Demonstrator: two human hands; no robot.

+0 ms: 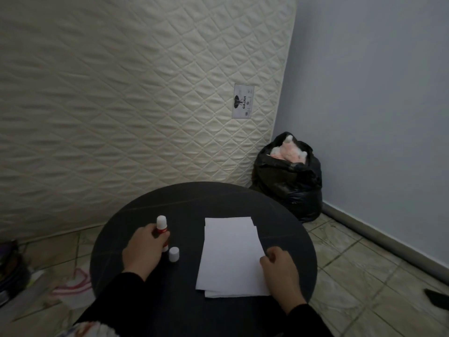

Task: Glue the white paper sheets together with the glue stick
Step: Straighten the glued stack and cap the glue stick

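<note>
Two white paper sheets (230, 254) lie stacked, slightly offset, on the round black table (194, 200). My right hand (279, 271) rests on their right edge with its fingers curled and pinching the sheet. To the left, the red and white glue stick (161, 227) stands upright with its white tip up, and my left hand (143, 249) is wrapped around its body. The stick's white cap (174, 254) stands on the table just right of that hand, apart from the paper.
A quilted mattress (136, 93) leans against the wall behind the table. A full black rubbish bag (289, 176) sits in the corner at the right. Papers and clutter (36, 280) lie on the tiled floor at the left.
</note>
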